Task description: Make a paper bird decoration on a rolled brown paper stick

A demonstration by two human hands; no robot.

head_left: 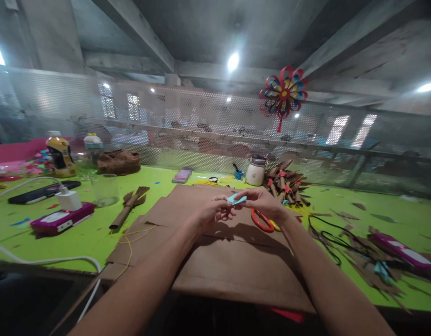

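Observation:
Between my two hands is a small folded piece of light blue paper (239, 199). My left hand (218, 209) pinches its left end between thumb and fingers. On the other end, the fingers of my right hand (263, 201) close from above. Both hands are over sheets of brown paper (232, 266) spread at the table's front. Just below my right hand lie scissors with red-orange handles (262, 221), their blades hidden from me. A yellow thing beside the handles is partly covered by my right wrist.
On the green table (159, 179), a rolled brown paper piece (129, 206), a clear cup (105, 190) and a purple power strip (63, 219) stand left. A lidded jar (256, 171) and a bundle of brown paper pieces (287, 184) are behind my right hand; a black cord (327, 233) lies right.

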